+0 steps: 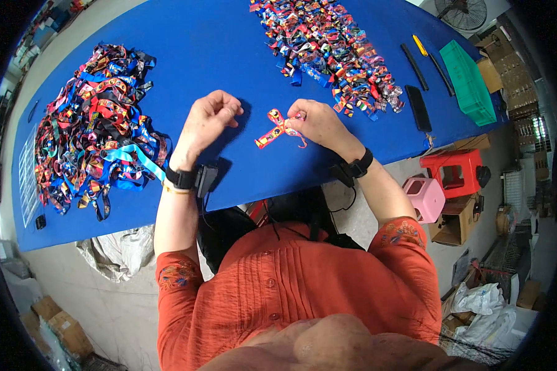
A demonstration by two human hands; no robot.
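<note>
My right hand (320,125) pinches a red and yellow printed ribbon strap (271,136) between thumb and fingers. The strap is folded over itself in a cross-like loop, its ends spreading left and down over the blue table. To its left, my left hand (209,122) hovers with curled fingers, thumb near the forefinger, and no object shows in it. A big tangled heap of printed ribbon straps (99,123) lies beyond my left wrist. Past my right hand, many folded straps (331,52) lie in dense rows.
The blue tabletop (185,55) carries a black phone (418,107), black bars, a yellow cutter (420,46) and a green crate (468,83) at the right. A white wire grid (28,179) lies at the left edge. Red (453,173) and pink (424,199) stools stand on the floor.
</note>
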